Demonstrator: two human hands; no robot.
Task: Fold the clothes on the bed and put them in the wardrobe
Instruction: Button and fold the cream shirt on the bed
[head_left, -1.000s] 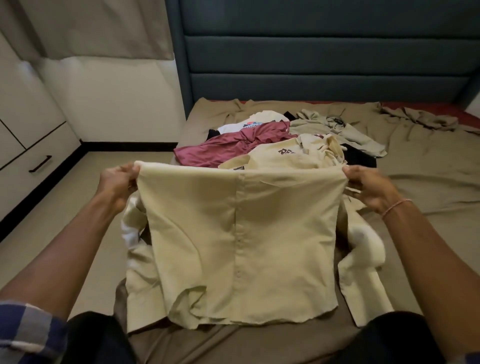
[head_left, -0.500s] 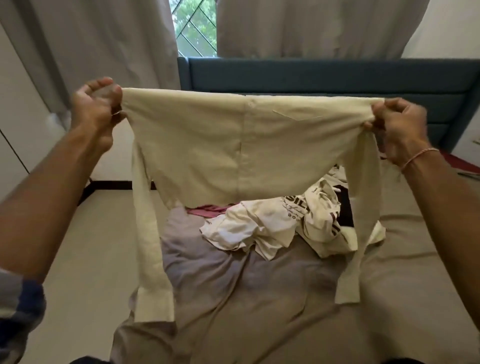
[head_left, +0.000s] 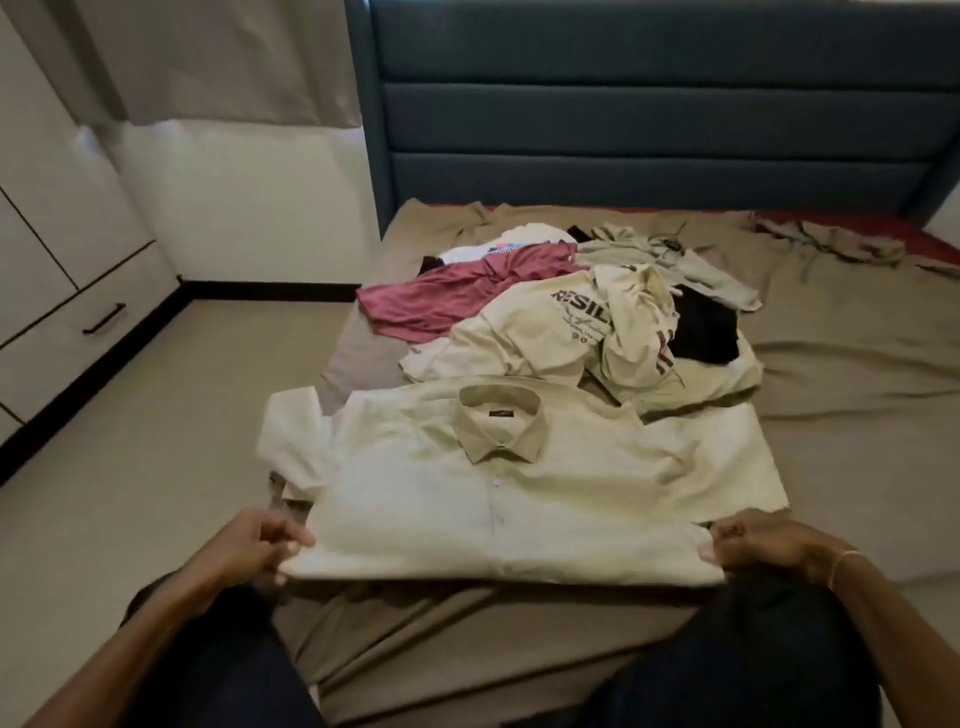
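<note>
Two hands hold the near edge of a cream shirt (head_left: 493, 499): the left hand (head_left: 252, 545) pinches its left corner and the right hand (head_left: 756, 543) pinches its right. The shirt lies spread front-up on the bed (head_left: 841, 415), collar (head_left: 498, 423) away. Beyond it lies a heap with a printed T-shirt (head_left: 540, 332) and a maroon garment (head_left: 457, 296), then the blue headboard (head_left: 649, 104).

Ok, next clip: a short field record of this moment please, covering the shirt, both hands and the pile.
shirt: cream collared shirt, flat on the bed sheet, buttons up, collar far side
left grip: pinches the shirt's near left corner
right grip: pinches its near right corner
pile: maroon top, cream printed tee, black garment, behind the shirt, unfolded
cabinet: white cabinet at left, drawer shut
stage: shirt laid out for folding
</note>
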